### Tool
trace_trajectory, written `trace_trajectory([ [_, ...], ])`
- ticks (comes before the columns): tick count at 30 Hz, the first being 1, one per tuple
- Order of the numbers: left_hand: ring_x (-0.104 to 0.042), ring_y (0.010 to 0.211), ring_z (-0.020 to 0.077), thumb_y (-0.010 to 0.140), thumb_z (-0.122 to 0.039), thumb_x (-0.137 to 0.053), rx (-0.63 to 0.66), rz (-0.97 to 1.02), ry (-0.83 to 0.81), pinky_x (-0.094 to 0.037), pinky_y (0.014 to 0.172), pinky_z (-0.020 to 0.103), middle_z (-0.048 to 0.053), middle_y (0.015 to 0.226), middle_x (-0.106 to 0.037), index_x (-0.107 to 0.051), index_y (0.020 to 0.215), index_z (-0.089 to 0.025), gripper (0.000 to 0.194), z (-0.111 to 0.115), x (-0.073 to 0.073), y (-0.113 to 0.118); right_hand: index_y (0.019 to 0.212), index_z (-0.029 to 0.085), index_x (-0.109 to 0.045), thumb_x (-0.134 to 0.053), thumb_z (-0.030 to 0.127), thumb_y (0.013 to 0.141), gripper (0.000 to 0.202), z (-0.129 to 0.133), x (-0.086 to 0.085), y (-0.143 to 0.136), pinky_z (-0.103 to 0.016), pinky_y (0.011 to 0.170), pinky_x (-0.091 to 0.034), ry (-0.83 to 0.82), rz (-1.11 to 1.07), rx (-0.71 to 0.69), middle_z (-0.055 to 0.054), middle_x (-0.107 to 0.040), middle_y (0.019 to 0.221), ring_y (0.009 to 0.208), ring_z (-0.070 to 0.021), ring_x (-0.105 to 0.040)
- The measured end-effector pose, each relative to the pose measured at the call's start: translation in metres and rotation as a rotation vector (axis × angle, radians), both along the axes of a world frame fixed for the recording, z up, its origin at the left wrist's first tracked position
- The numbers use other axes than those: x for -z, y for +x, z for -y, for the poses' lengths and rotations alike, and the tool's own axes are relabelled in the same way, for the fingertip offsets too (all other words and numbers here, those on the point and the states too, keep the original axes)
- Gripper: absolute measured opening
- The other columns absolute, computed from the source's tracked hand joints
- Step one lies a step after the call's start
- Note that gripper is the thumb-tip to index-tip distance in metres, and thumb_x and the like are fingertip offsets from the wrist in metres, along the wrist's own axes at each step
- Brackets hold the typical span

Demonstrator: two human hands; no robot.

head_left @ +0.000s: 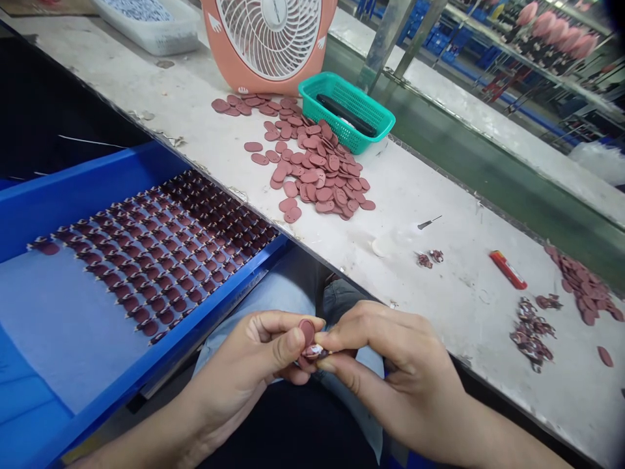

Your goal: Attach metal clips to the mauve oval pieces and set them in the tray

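Above my lap, my left hand (273, 352) pinches a small dark-red oval disc (306, 331) between thumb and fingers. My right hand (385, 365) meets it there, its thumb and forefinger closed on a small figurine piece (315, 352) with white and dark-red parts, which touches the disc. Fingers cover much of both pieces. To the left, a blue tray (97, 170) holds rows of small figures on dark-red oval bases (151, 280). A large heap of the same oval discs (322, 169) lies on the white table (415, 189).
A teal basket (351, 98) with a black object stands before an orange fan (273, 39). Further right lie a clear bottle with needle tip (430, 223), a red lighter (508, 269), several small figures (532, 332) and more discs (586, 286). A white tub (170, 39) stands far left.
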State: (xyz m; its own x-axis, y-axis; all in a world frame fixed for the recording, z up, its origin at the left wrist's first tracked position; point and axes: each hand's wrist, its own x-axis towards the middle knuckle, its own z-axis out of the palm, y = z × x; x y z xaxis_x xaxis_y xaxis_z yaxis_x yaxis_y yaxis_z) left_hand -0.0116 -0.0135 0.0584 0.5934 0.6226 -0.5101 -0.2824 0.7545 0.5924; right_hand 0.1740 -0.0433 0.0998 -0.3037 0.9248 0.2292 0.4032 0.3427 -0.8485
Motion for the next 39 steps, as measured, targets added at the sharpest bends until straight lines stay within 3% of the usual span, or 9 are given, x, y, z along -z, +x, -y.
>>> trace_trajectory([
  [12, -0.056, 0.059, 0.0092, 0.068, -0.05, -0.088, 0.025, 0.01, 0.011, -0.048, 0.053, 0.015, 0.002, 0.068, -0.069, -0.084, 0.075, -0.022, 0.03, 0.001, 0.006, -0.006, 0.1, 0.015, -0.07, -0.069, 0.005, 0.087, 0.017, 0.0, -0.004, -0.003, -0.018, 0.073, -0.056, 0.049, 0.022, -0.02, -0.002, -0.075, 0.083, 0.075, -0.0096, -0.07],
  [18, -0.057, 0.06, 0.0088, 0.071, -0.049, -0.087, 0.055, 0.077, 0.012, -0.049, 0.052, 0.013, 0.0, 0.064, -0.064, -0.083, 0.077, -0.021, 0.029, 0.0, 0.008, -0.008, 0.118, 0.01, -0.066, -0.079, 0.019, 0.084, 0.038, 0.003, -0.011, 0.0, -0.015, 0.084, -0.055, 0.116, 0.125, 0.007, -0.005, -0.074, 0.1, 0.09, -0.0097, -0.068],
  [24, -0.056, 0.058, 0.008, 0.067, -0.051, -0.089, 0.057, 0.067, -0.047, -0.05, 0.052, 0.012, 0.0, 0.063, -0.065, -0.083, 0.076, -0.019, 0.033, -0.002, 0.01, -0.005, 0.107, 0.008, -0.072, -0.066, 0.011, 0.094, 0.015, -0.001, 0.0, 0.006, -0.018, 0.076, -0.054, 0.118, 0.106, -0.051, -0.005, -0.073, 0.087, 0.079, -0.0095, -0.066],
  [39, -0.053, 0.055, 0.0062, 0.069, -0.048, -0.089, 0.006, 0.068, -0.102, -0.05, 0.053, 0.013, -0.001, 0.062, -0.062, -0.082, 0.075, -0.017, 0.032, 0.001, 0.016, -0.002, 0.101, 0.007, -0.076, -0.07, 0.01, 0.09, 0.013, -0.002, 0.011, 0.003, -0.02, 0.072, -0.056, 0.065, 0.049, -0.014, -0.008, -0.072, 0.085, 0.078, -0.0116, -0.067],
])
